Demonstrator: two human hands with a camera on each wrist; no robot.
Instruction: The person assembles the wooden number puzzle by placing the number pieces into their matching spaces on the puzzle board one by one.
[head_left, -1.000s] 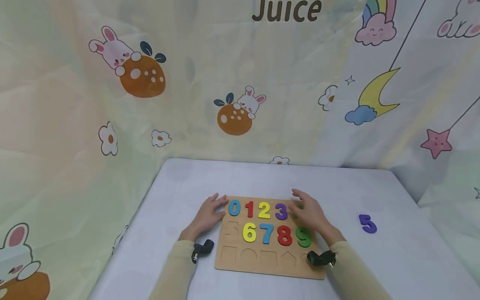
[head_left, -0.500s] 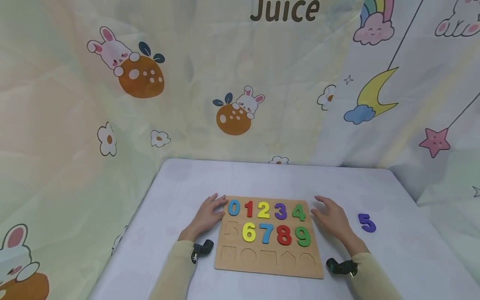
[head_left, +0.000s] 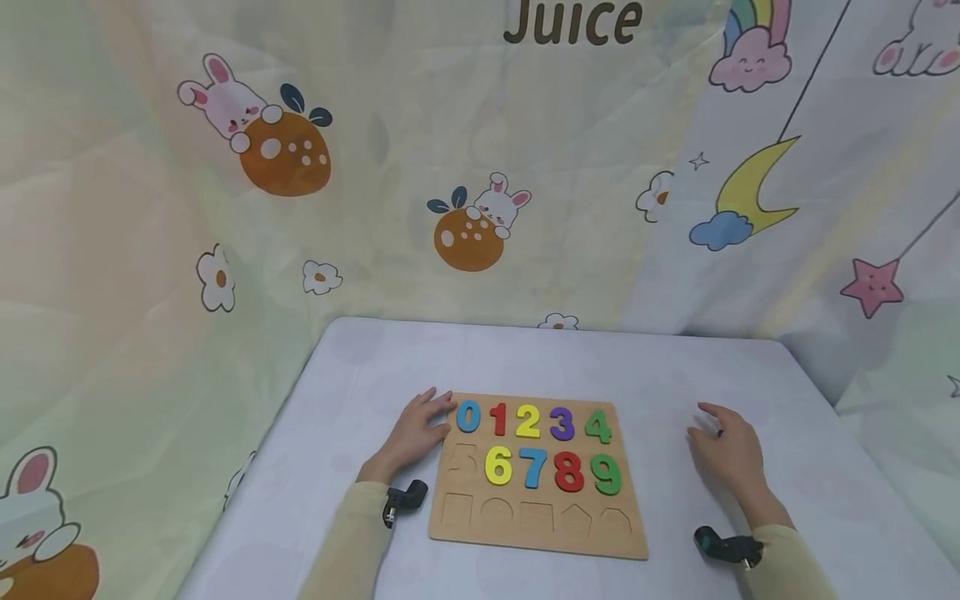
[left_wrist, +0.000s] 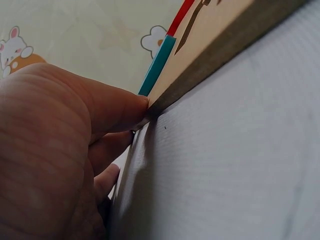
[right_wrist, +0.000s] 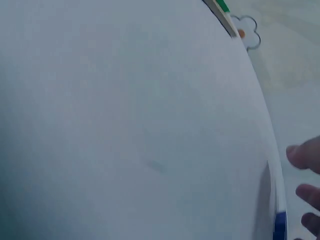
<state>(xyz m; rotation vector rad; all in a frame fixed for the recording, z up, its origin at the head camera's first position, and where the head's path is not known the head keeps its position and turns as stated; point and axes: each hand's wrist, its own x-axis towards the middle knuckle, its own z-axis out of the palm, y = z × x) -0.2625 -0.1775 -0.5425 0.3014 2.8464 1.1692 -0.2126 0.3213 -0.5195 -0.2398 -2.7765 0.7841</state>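
A wooden number puzzle board (head_left: 487, 533) lies on the table. Blue 0 (head_left: 468, 416), red 1, yellow 2, purple 3 and green 4 (head_left: 597, 426) sit in its top row. Below are 6, 7, 8 and 9, with a bare 5-shaped recess (head_left: 462, 457) at their left. My left hand (head_left: 412, 429) touches the board's upper left edge; its thumb (left_wrist: 120, 107) meets the edge in the left wrist view. Over at the right, my right hand (head_left: 731, 454) hovers, fingers apart, over the purple number 5 (right_wrist: 280, 227). In the head view that hand hides nearly all of the 5.
The board's lowest row holds bare outlined shapes (head_left: 537, 515). Both wrists wear black cameras. A white cloth covers the table (head_left: 390, 358), whose back edge meets a printed curtain (head_left: 375, 208) with bunnies, a moon and a star.
My right hand has left the green 4, which now shows fully in the board, and moved right until it covers the purple 5. The left hand has stayed at the board's edge.
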